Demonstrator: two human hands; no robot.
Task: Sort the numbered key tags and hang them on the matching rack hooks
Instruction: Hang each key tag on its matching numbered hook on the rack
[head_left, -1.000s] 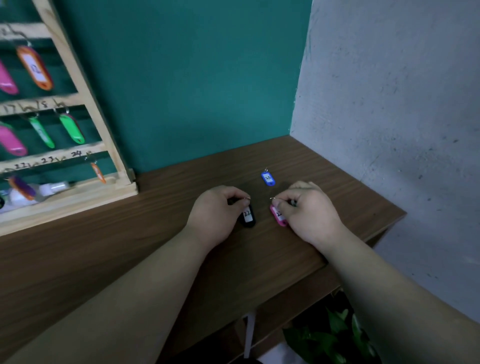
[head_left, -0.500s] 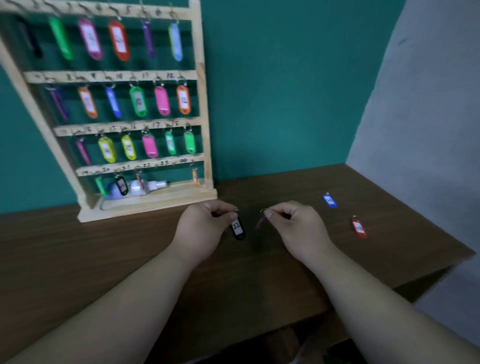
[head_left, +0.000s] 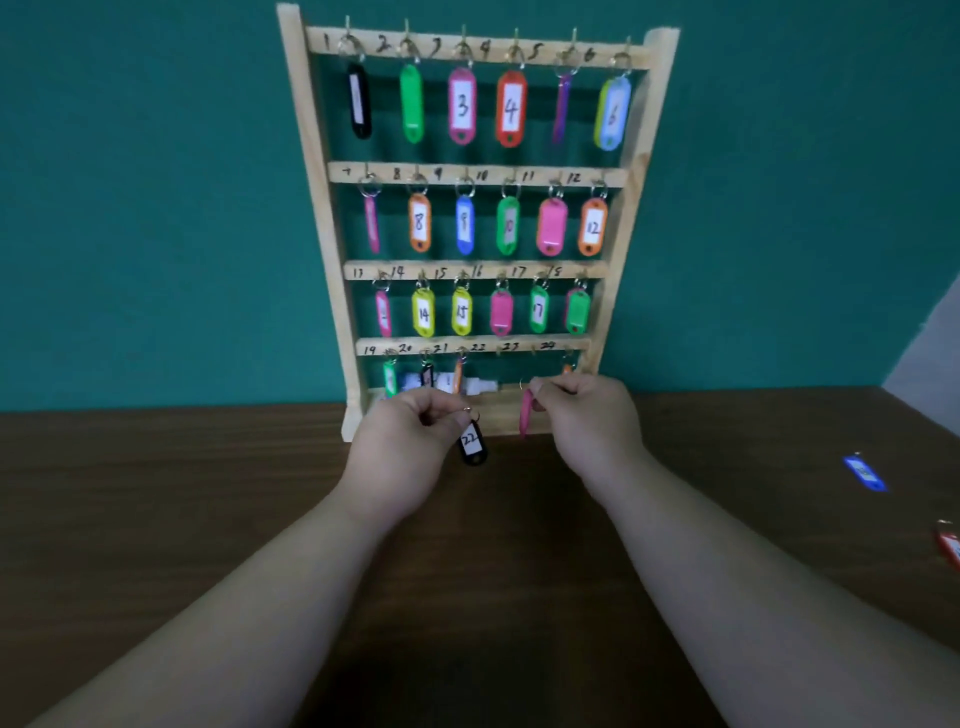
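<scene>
Teal wall behind, wood rack (head_left: 311, 208) on brown table (head_left: 156, 493), rows 1–24, most hooks filled. L hand (head_left: 410, 447) pinches ring of black tag (head_left: 472, 442) marked 22, hanging just in front of rack base. R hand (head_left: 587, 415) pinches pink tag (head_left: 525, 413), edge-on, near bottom row. Blue tag (head_left: 865, 473) & red tag (head_left: 950, 548) lie on table far right.
</scene>
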